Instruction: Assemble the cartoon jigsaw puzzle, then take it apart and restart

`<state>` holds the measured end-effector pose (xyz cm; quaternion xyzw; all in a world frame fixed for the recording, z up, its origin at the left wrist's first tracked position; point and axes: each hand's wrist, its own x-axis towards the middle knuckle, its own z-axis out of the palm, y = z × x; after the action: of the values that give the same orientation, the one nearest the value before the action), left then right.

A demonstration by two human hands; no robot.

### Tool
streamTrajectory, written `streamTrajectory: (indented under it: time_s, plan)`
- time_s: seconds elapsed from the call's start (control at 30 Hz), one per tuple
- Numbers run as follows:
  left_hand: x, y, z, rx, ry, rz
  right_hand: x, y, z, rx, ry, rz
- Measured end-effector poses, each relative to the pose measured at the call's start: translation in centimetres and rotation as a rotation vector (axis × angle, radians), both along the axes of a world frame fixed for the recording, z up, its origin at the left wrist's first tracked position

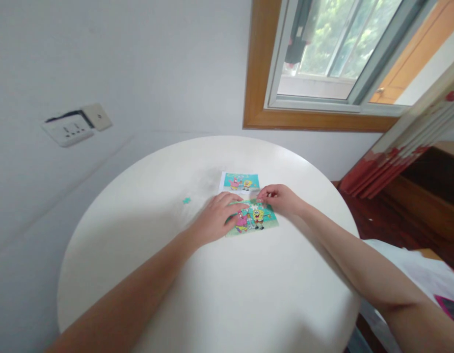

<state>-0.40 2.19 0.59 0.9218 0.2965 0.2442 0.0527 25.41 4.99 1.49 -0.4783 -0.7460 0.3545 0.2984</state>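
Observation:
A jigsaw puzzle (pixel 258 223) with a pink starfish and a yellow sponge character lies on the white round table (pixel 227 294). My left hand (pixel 216 218) rests on its left part, fingers spread and palm down. At the puzzle's upper right edge, my right hand (pixel 280 198) is closed in a pinch on a small puzzle piece, mostly hidden by the fingertips. Just behind the puzzle is a picture card (pixel 240 182) with the same characters. A loose teal puzzle piece (pixel 186 200) lies to the left of my left hand.
The table's far edge stands close to a white wall (pixel 175 63) with a socket plate (pixel 70 128). A wood-framed window (pixel 322 120) is at the back right, beside a red and white curtain (pixel 392 157). White cloth or plastic (pixel 407 264) lies right of the table.

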Motion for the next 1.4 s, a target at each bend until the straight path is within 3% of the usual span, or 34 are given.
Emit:
streamTrajectory:
  time_s: [0.13,0.4,0.9,1.0,1.13,1.4]
  plan:
    - [0.6,-0.7,-0.3,-0.038,0.055,-0.054,-0.3,0.2,-0.4,0.009,0.005,0.005]
    - [0.7,-1.1,-0.8,-0.047,0.187,-0.081,-1.1,0.3,-0.9,0.091,0.045,0.157]
    - [0.9,-1.1,-0.9,-0.022,0.165,-0.086,-1.1,0.6,-1.7,0.254,-0.031,0.192]
    - [0.9,-1.1,-0.9,-0.019,0.179,-0.083,-0.9,0.6,-1.7,0.238,-0.014,0.185]
    - [0.8,-1.1,-1.0,-0.015,0.192,-0.073,-0.4,0.3,-0.9,0.277,0.027,0.075]
    - [0.8,-1.1,-0.8,-0.028,0.18,-0.088,0.4,-0.1,0.0,0.465,-0.31,0.194]
